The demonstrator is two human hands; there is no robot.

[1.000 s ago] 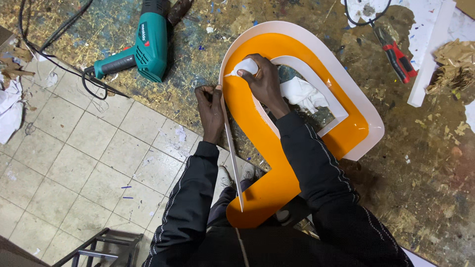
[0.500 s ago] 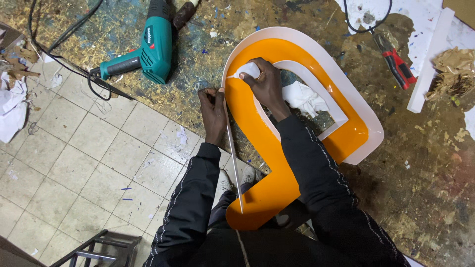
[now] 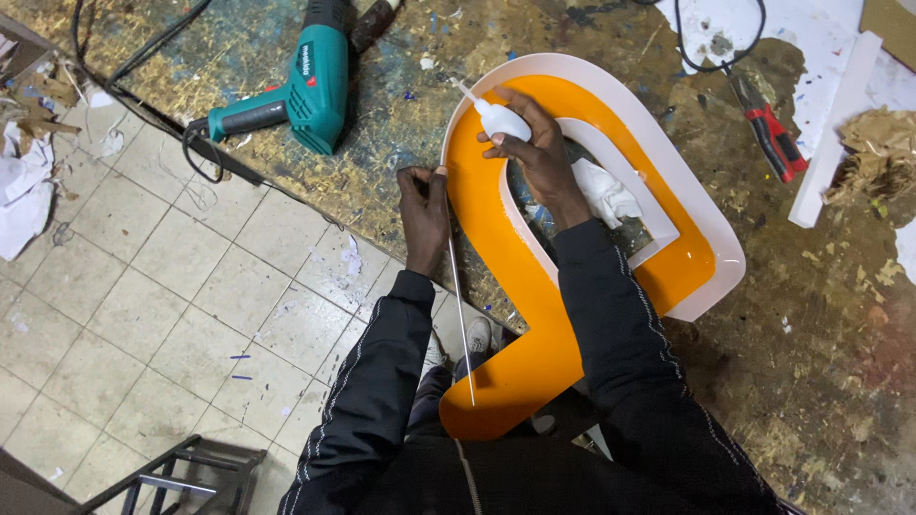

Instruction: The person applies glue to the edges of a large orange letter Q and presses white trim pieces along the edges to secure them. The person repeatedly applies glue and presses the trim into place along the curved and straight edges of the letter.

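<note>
Teal power drill (image 3: 307,88) is being seen lying on its side on stained workbench (image 3: 830,362), black cord (image 3: 143,105) trailing off bench edge toward tiled floor (image 3: 153,315)
Red-handled pliers (image 3: 771,138) are being seen resting near far right, beside white strip (image 3: 828,133)
Crumpled brown paper (image 3: 873,153) is being seen at right edge
White rags (image 3: 24,195) are being seen lying on floor at left
Black metal frame (image 3: 172,477) is being seen at bottom left

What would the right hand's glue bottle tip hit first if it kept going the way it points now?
Probably the white rim of the orange sign letter: the right hand aims the small white bottle up-left, its nozzle almost there. Depth is unclear.
</note>
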